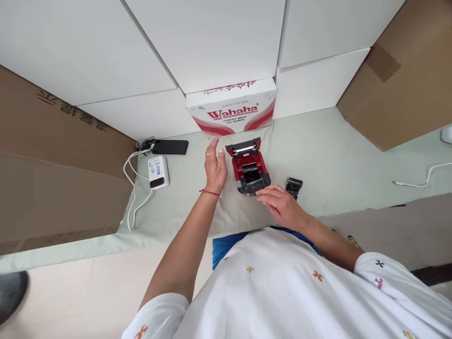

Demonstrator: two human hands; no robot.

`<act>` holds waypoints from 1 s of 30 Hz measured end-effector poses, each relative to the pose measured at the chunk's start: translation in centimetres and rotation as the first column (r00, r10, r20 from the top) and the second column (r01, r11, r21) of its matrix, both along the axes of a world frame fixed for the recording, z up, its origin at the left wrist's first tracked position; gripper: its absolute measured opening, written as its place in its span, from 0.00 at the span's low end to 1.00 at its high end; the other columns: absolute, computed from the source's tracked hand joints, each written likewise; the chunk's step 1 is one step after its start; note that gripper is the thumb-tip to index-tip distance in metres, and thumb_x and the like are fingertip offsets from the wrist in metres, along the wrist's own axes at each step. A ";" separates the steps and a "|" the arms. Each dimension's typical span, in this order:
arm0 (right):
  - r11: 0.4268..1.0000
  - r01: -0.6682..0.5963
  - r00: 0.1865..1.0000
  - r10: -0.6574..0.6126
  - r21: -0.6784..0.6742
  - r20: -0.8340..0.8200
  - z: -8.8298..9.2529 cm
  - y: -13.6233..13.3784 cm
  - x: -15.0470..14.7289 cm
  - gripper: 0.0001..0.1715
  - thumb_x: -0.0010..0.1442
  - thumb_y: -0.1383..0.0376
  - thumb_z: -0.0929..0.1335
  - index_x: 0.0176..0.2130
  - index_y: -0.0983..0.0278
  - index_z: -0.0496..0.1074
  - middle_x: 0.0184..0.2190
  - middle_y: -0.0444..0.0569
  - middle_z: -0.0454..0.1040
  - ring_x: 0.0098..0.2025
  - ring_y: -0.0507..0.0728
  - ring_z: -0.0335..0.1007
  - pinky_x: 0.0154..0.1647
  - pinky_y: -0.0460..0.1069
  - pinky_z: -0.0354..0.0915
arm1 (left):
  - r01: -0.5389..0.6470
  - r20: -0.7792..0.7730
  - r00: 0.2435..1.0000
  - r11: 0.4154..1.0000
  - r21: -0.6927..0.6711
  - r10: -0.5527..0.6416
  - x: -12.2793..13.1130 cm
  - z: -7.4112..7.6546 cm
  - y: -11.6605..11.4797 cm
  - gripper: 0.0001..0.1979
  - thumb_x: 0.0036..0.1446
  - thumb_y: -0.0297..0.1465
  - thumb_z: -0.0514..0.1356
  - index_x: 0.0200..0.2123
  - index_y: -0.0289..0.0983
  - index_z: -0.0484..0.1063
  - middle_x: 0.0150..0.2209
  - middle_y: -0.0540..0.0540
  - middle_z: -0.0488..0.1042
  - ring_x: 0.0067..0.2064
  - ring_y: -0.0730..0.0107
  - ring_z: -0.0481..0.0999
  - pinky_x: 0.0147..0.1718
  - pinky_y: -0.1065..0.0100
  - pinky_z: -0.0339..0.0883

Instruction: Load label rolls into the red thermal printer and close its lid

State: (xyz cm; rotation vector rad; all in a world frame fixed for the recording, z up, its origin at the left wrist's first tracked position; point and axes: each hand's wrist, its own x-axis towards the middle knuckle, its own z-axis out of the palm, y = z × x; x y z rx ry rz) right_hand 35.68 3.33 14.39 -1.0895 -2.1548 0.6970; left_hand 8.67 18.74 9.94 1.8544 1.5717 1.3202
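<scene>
A small red and black label printer (262, 163) sits on the cloth with its lid (243, 147) raised towards the back. Inside it lies a black roll, with shiny black film (253, 182) over the front part. My left hand (215, 168) is held just left of the printer, thumb and fingers apart, with nothing in it. At the printer's front right edge are the fingertips of my right hand (280, 203), drawn together; whatever they pinch is too small to make out. Beyond that hand, a black ribbon roll (294, 183) lies on the cloth, partly hidden by it.
Behind the printer stands a white and red Wahaha carton (235, 110) against white boxes (212, 42). Left are a black phone (171, 147), a white device (157, 172) and white cables (133, 207). Cardboard boxes (63, 165) flank both sides. Another cable (427, 179) lies right.
</scene>
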 end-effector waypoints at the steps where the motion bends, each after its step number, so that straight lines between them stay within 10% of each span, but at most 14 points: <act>1: 1.000 0.023 1.000 -0.023 0.002 0.006 0.3 0.5 0.1 0.22 0.80 0.68 0.62 0.59 0.57 0.84 0.60 0.56 0.87 0.62 0.65 0.80 0.64 0.66 0.79 | 0.054 0.020 0.998 0.999 -0.005 -0.054 0.5 0.8 0.1 0.34 0.83 0.55 0.46 0.75 0.40 0.69 0.72 0.35 0.77 0.75 0.54 0.77 0.78 0.49 0.67; 10: 0.972 0.237 0.944 -0.232 0.006 0.236 2.1 8.7 0.2 0.40 0.76 0.75 0.55 0.81 0.71 0.63 0.81 0.63 0.67 0.82 0.65 0.60 0.83 0.67 0.58 | 0.227 -0.186 0.952 0.968 -0.109 -0.244 2.1 3.0 -5.8 0.28 0.83 0.49 0.49 0.54 0.39 0.85 0.57 0.37 0.88 0.62 0.53 0.86 0.67 0.51 0.80; 19: 0.986 0.094 0.846 -0.007 -0.136 0.533 3.5 8.7 -1.6 0.33 0.66 0.83 0.65 0.66 0.71 0.78 0.62 0.65 0.86 0.67 0.65 0.81 0.81 0.58 0.60 | 0.182 -0.370 0.878 0.926 -0.331 -0.305 3.2 2.5 -9.2 0.28 0.65 0.20 0.57 0.64 0.39 0.84 0.71 0.38 0.81 0.76 0.49 0.78 0.80 0.36 0.64; 30: 0.978 0.162 0.798 -0.050 -0.133 0.601 4.1 8.6 -2.4 0.26 0.69 0.80 0.64 0.59 0.72 0.82 0.53 0.69 0.88 0.57 0.74 0.87 0.56 0.63 0.80 | 0.246 -0.143 0.938 0.896 -0.371 -0.316 2.2 1.6 -7.9 0.24 0.63 0.21 0.61 0.55 0.41 0.90 0.66 0.38 0.85 0.74 0.43 0.80 0.79 0.32 0.65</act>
